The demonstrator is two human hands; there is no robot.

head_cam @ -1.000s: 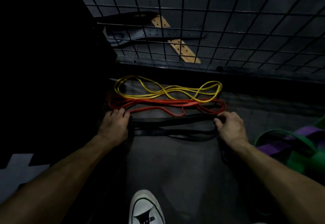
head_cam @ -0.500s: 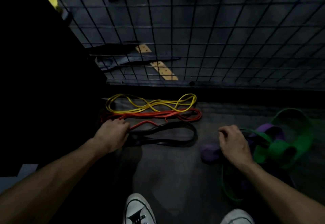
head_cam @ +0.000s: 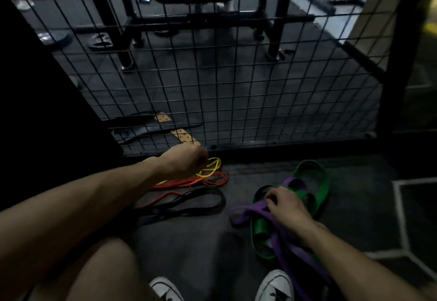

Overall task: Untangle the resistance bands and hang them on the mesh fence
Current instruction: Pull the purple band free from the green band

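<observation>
Nothing hangs on the mesh fence (head_cam: 236, 83) yet, so most of the job is ahead of you. All five bands lie on the floor (head_cam: 201, 248) at its foot.

The thin ones look sorted: the yellow band (head_cam: 211, 167) sits closest to the fence, the orange band (head_cam: 205, 182) just at its 6 o'clock side, and the black band (head_cam: 189, 203) next, nearest your knee. They lie as rough separate loops, though orange and black touch or cross near their left ends, where your forearm hides the detail.

Your left hand (head_cam: 183, 162) is raised above the left end of the yellow and orange loops, at about 11 o'clock from the black band. The grip looks curled into a loose fist, but the hand is blurred, and I cannot tell whether it pinches a strand.

Your right hand (head_cam: 287, 207) rests on the wide pair at 3 o'clock from the black band. Here the purple band (head_cam: 246, 213) is threaded through and around the green band (head_cam: 316, 182), and your fingers are bent down onto the purple strap where the two cross, seemingly gripping it.

My reading is that this knot is the last untangling step. After that, all five bands need hanging on the mesh.
</observation>
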